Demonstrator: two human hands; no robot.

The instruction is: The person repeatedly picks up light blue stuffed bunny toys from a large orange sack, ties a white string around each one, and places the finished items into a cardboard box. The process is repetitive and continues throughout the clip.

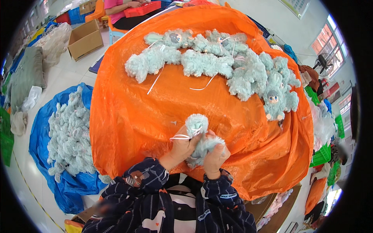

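Observation:
Over the near part of the orange sheet, both my hands hold one pale blue-green plush toy [204,145]. My left hand [184,149] closes around its upper end, where a white ribbon [179,137] hangs out to the left. On the toy's lower right side, my right hand [216,158] grips the fur with bent fingers. The toy's face does not show. Farther back lie several plush toys of the same colour [206,63], some with doll faces showing, some with loose white ribbons [156,80].
The orange sheet [155,112] covers the work table. At left, a blue sack [40,132] holds a heap of pale plush pieces [70,136]. Behind it stands an open cardboard box [84,40]. A person in pink [115,8] sits at the back with a red tray [142,9]. Green crates [321,155] stand at right.

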